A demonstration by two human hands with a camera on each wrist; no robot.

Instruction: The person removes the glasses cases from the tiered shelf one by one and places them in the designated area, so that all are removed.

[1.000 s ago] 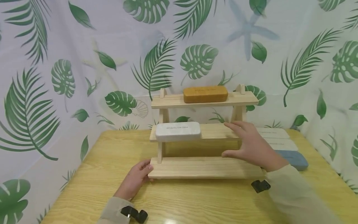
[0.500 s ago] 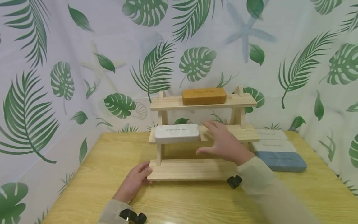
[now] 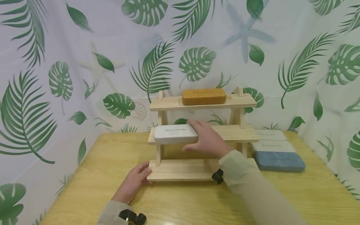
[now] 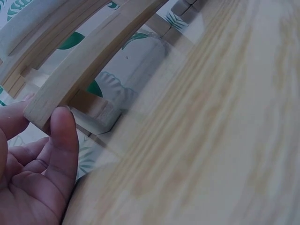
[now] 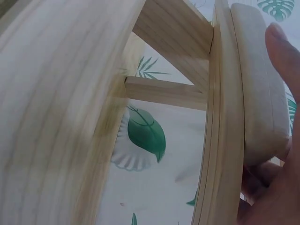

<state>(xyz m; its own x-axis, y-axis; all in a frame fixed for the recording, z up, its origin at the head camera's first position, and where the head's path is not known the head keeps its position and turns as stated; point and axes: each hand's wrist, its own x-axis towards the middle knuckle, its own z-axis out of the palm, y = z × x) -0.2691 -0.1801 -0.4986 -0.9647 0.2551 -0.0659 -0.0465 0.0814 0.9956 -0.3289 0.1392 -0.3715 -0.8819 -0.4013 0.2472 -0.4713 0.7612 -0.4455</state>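
Observation:
A three-tier wooden display rack (image 3: pixel 182 170) stands on the table, a white glasses case (image 3: pixel 175 134) on the left of its middle shelf. My right hand (image 3: pixel 206 139) is at that case's right end, fingers at the back and thumb apart in front, below the case's lower edge. In the right wrist view, fingers lie close to the end of the white case (image 5: pixel 262 93); whether they press on it is hard to tell. My left hand (image 3: pixel 135 181) pinches the left end of the bottom shelf. The left wrist view shows that hand's thumb (image 4: pixel 64 129) against the wood.
An orange case (image 3: pixel 203 97) sits on the top shelf. Right of the rack, a blue case (image 3: pixel 279 161) and two pale cases, the nearer pale case (image 3: pixel 272 146) beside the blue one, lie in a row. A leaf-patterned curtain (image 3: pixel 112 78) hangs behind the wood-grain table (image 3: pixel 174 203).
My right hand has moved left along the middle shelf to the white glasses case's right end. The left hand keeps its hold on the rack, and the cases stay in place.

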